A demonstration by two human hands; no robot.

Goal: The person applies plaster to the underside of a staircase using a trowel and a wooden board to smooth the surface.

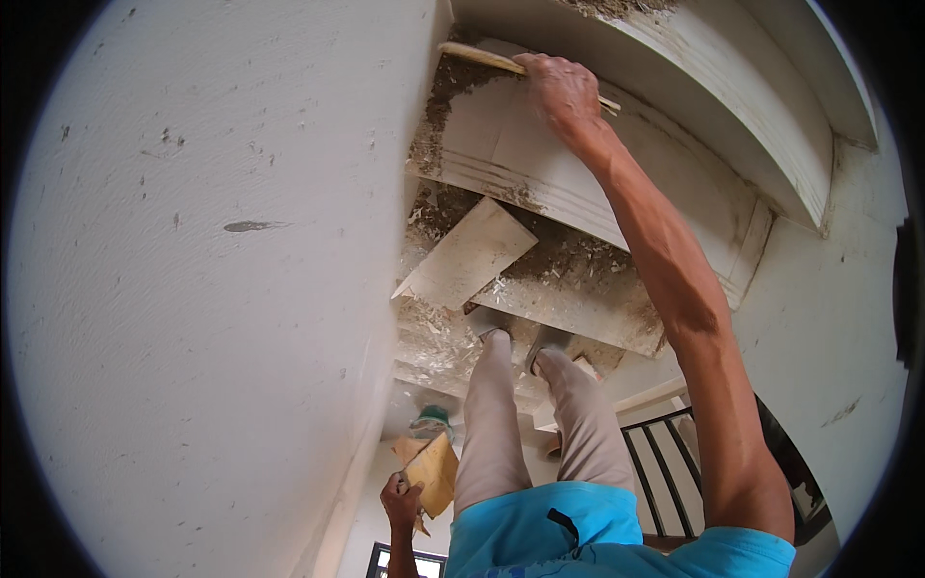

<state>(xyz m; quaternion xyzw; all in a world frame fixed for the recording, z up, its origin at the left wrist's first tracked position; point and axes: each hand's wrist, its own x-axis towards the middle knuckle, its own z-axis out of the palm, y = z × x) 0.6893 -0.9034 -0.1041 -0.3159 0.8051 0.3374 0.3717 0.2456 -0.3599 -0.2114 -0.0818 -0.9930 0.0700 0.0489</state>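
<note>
Right hand (pixel 562 89) stretched up, fingers closed around pale wooden stick (pixel 482 60) laid across dusty upper stair step (pixel 501 144). Left hand (pixel 401 503) low by wall (pixel 212 289), gripping brown paper piece (pixel 436 470). Loose tile (pixel 469 255) lying tilted among debris on lower step.

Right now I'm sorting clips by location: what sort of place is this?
Likely a stairwell under finishing work: white stair steps strewn with debris, a rough plastered wall, and a black railing.
</note>
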